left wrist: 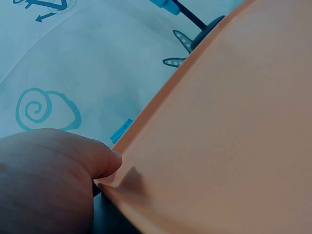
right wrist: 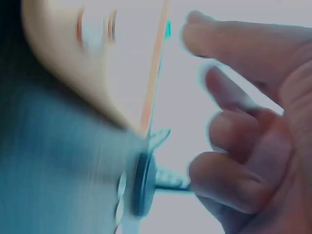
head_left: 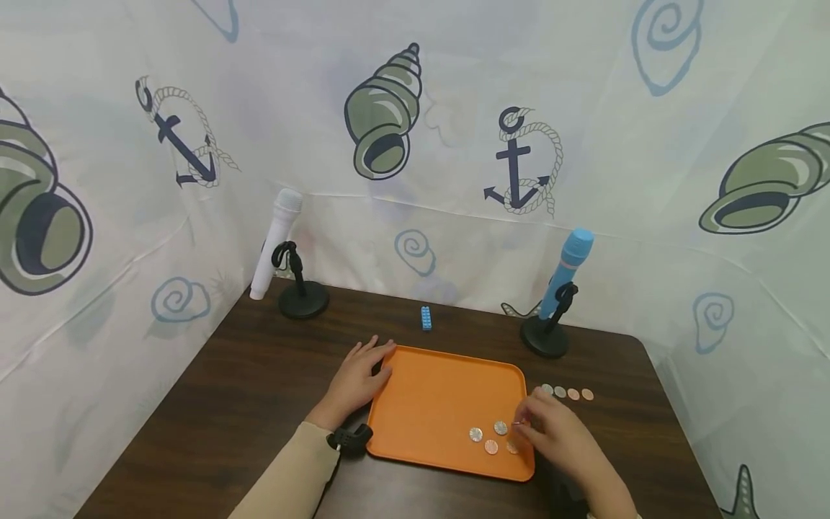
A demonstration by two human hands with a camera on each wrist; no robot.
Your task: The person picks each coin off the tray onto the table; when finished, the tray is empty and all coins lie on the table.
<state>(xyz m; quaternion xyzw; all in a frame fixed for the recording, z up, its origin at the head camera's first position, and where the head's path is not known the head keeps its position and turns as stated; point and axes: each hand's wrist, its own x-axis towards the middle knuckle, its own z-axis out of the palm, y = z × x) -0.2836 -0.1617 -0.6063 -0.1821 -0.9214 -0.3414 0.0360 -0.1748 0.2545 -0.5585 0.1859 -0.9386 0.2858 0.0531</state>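
In the head view my left hand (head_left: 355, 382) rests at the far left corner of an orange tray (head_left: 428, 382), fingers stretched out. A digit (left wrist: 105, 158) touches the tray's corner in the left wrist view. My right hand (head_left: 559, 432) is over the tray's right edge, thumb and forefinger close together, the other fingers curled. A thin reddish edge, apparently a coin (head_left: 519, 423), shows at its fingertips. Below and left of it, several coins (head_left: 491, 447) lie on the tray, one partly under the hand. The right wrist view is blurred, and the held coin is not clear there.
A row of several coins (head_left: 573, 394) lies on the dark table (head_left: 622, 432) right of the tray. Behind the tray sits a blue toy brick (head_left: 426, 318). A white microphone (head_left: 275, 245) and a blue microphone (head_left: 565, 274) lean in black stands. A printed curtain (head_left: 454, 180) hangs behind.
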